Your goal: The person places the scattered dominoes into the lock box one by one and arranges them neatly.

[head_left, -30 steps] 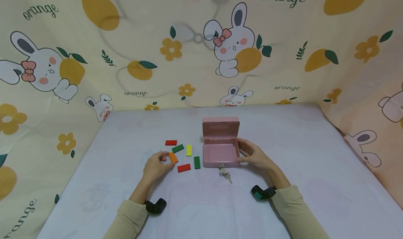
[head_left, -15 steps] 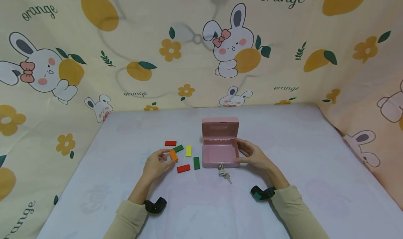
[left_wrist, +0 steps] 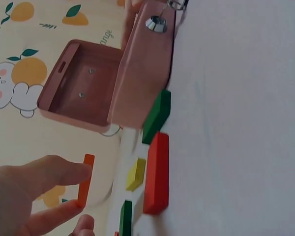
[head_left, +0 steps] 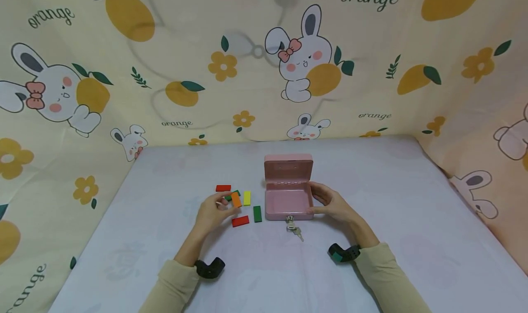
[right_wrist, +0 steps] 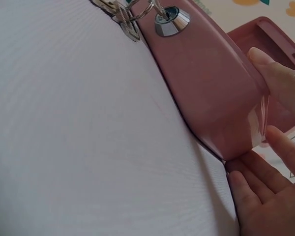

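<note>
My left hand point(head_left: 211, 213) pinches an orange block point(head_left: 236, 200) between thumb and fingers; the left wrist view shows the block held up clear of the others. Around it lie a yellow block point(head_left: 247, 198), a green block point(head_left: 257, 214), a near red block point(head_left: 240, 221) and a far red block point(head_left: 223, 188). Another green block point(head_left: 237, 193) is partly hidden behind the orange one. To the right stands a pink metal cash box point(right_wrist: 206, 73), its lid point(head_left: 288, 170) raised and no contents showing. My right hand point(head_left: 333, 204) grips its right side, thumb at the rim.
Keys point(head_left: 296, 231) hang from the lock point(right_wrist: 172, 22) on the box's front and reach the white cloth. A patterned curtain point(head_left: 247, 88) closes off the back and sides of the table point(head_left: 264, 267). Both wrists wear dark cameras.
My left hand has lifted the orange block off the table and carried it rightward, over the far green block. The right hand and the box have stayed in place.
</note>
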